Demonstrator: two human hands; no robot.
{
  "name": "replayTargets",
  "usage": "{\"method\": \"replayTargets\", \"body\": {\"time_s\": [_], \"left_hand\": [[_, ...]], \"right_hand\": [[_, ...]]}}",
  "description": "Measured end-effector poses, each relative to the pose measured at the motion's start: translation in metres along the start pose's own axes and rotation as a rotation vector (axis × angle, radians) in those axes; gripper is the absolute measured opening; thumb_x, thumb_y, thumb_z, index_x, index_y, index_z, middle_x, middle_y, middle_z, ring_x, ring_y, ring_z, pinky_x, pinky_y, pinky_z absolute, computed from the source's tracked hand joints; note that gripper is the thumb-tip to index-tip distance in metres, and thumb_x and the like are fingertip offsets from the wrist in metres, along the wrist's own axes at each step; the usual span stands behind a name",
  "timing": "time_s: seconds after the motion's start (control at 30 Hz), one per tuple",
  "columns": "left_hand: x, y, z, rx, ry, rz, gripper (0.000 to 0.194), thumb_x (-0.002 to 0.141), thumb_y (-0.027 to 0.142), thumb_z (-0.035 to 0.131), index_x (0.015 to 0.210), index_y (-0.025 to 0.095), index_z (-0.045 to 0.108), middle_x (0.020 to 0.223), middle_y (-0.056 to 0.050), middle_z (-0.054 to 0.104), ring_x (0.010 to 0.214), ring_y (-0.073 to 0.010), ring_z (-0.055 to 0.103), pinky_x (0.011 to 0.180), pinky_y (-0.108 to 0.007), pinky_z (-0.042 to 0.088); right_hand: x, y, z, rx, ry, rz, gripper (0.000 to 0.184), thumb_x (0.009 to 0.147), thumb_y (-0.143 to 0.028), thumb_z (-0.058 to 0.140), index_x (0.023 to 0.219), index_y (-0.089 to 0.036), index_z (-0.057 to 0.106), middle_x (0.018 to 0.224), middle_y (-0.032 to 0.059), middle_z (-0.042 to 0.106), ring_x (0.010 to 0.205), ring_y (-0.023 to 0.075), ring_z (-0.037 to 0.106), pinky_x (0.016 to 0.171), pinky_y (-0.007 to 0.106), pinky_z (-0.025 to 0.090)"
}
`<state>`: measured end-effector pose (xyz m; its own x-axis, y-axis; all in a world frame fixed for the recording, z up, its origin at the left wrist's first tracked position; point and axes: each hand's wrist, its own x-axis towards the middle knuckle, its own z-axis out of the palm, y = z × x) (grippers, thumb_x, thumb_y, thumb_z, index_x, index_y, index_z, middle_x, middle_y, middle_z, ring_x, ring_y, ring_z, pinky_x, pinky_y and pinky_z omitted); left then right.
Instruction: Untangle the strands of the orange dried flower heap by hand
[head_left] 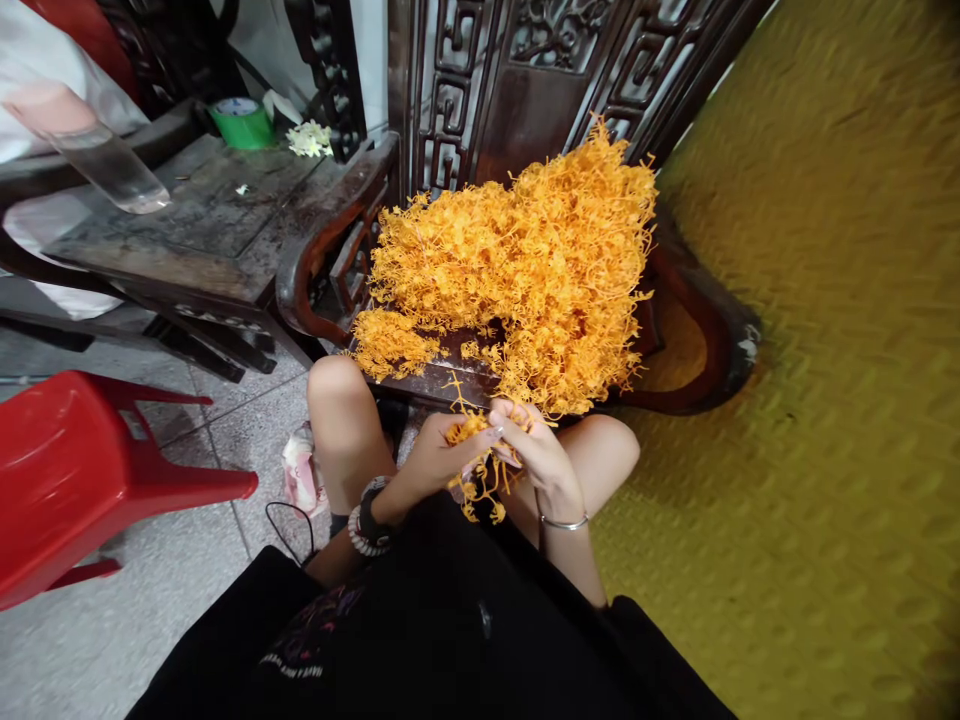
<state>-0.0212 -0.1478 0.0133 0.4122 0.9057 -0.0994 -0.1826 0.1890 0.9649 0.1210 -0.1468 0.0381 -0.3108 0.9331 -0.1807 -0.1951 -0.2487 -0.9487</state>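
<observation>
Above my lap, my left hand [439,455] and my right hand [536,455] meet, both closed on a small bunch of orange plastic sprigs [471,492]. Thin stems with little flower-like heads stick out above and below the fingers. Just beyond the hands, a large tangled heap of the same orange sprigs [517,270] covers most of a dark carved wooden chair [450,378]. A smaller clump of sprigs [396,343] lies at the heap's left front. The fingers partly hide the held bunch.
A dark wooden side table [217,215] at the left bears a green tape roll [244,124], pale flowers [309,139] and a clear bottle [112,165]. A red plastic stool [67,480] stands at the lower left. Yellow textured surface [810,420] fills the right side.
</observation>
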Motion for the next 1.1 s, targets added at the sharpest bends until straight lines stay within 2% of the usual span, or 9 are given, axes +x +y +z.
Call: {"method": "replayTargets", "body": {"time_s": [0.1,0.23,0.37,0.5,0.63,0.73,0.83,0.97,1.1], "left_hand": [[-0.002,0.007,-0.003,0.028,-0.010,0.005,0.042,0.071,0.048,0.068,0.054,0.013,0.053,0.047,0.003,0.045,0.046,-0.0058,0.037,0.046,-0.020,0.028],[-0.003,0.014,-0.003,-0.107,-0.087,-0.024,0.046,0.075,0.052,0.063,0.052,0.013,0.051,0.044,0.002,0.045,0.041,-0.0055,0.037,0.043,-0.021,0.027],[-0.005,0.015,0.003,-0.276,-0.117,-0.033,0.048,0.075,0.052,0.064,0.050,0.015,0.047,0.038,0.005,0.038,0.034,-0.0044,0.034,0.038,-0.020,0.026],[-0.004,0.014,0.004,-0.484,-0.160,-0.111,0.045,0.074,0.046,0.067,0.050,0.017,0.043,0.034,0.008,0.030,0.030,-0.0025,0.024,0.032,-0.019,0.022],[0.002,0.016,-0.004,-0.636,-0.107,-0.154,0.047,0.081,0.044,0.057,0.050,0.019,0.033,0.033,0.010,0.015,0.029,-0.0023,0.009,0.030,-0.016,0.011],[0.004,0.014,-0.008,-0.678,-0.058,-0.147,0.040,0.080,0.044,0.058,0.054,0.019,0.039,0.036,0.010,0.020,0.031,-0.0026,0.010,0.029,-0.017,0.013],[0.001,0.010,-0.008,-0.627,-0.001,-0.075,0.040,0.075,0.050,0.062,0.055,0.018,0.050,0.036,0.008,0.030,0.030,-0.0037,0.021,0.033,-0.020,0.025],[-0.005,0.011,-0.010,-0.310,0.172,0.088,0.036,0.076,0.049,0.062,0.066,0.014,0.063,0.037,0.005,0.041,0.034,-0.0065,0.038,0.038,-0.021,0.029],[-0.009,0.016,-0.007,-0.055,0.180,0.124,0.034,0.075,0.046,0.064,0.069,0.013,0.064,0.045,0.003,0.051,0.038,-0.0065,0.041,0.041,-0.020,0.031]], "right_hand": [[-0.004,-0.002,-0.003,0.123,-0.084,0.043,0.042,0.076,-0.042,0.069,0.060,-0.020,0.037,0.040,-0.0110,0.034,0.031,0.0019,0.021,0.033,0.017,0.011],[-0.007,-0.002,0.004,0.324,-0.147,0.057,0.044,0.073,-0.033,0.072,0.061,-0.020,0.032,0.041,-0.0115,0.035,0.031,0.0008,0.019,0.032,0.014,0.011],[-0.009,0.001,0.015,0.462,-0.166,0.001,0.045,0.074,-0.024,0.068,0.059,-0.020,0.026,0.042,-0.0116,0.035,0.030,0.0011,0.017,0.031,0.014,0.012],[-0.011,0.009,0.023,0.570,-0.132,-0.065,0.047,0.073,-0.023,0.067,0.061,-0.020,0.022,0.039,-0.0130,0.032,0.029,0.0027,0.013,0.029,0.014,0.010],[-0.016,0.013,0.033,0.658,-0.116,-0.092,0.047,0.074,-0.024,0.066,0.062,-0.021,0.020,0.041,-0.0136,0.026,0.030,0.0036,0.007,0.028,0.015,0.008],[-0.017,0.008,0.041,0.611,-0.114,-0.118,0.046,0.076,-0.026,0.065,0.061,-0.021,0.022,0.043,-0.0118,0.026,0.033,0.0040,0.011,0.031,0.017,0.010],[-0.015,0.001,0.043,0.518,-0.033,-0.201,0.045,0.077,-0.038,0.065,0.060,-0.020,0.027,0.048,-0.0093,0.028,0.038,0.0045,0.015,0.036,0.019,0.013],[-0.008,-0.004,0.035,0.422,0.139,-0.294,0.048,0.077,-0.061,0.056,0.063,-0.020,0.035,0.056,-0.0064,0.028,0.044,0.0062,0.019,0.041,0.022,0.017],[0.000,0.000,0.029,0.370,0.265,-0.369,0.057,0.072,-0.079,0.040,0.066,-0.023,0.040,0.062,-0.0034,0.029,0.047,0.0100,0.025,0.043,0.027,0.027]]}}
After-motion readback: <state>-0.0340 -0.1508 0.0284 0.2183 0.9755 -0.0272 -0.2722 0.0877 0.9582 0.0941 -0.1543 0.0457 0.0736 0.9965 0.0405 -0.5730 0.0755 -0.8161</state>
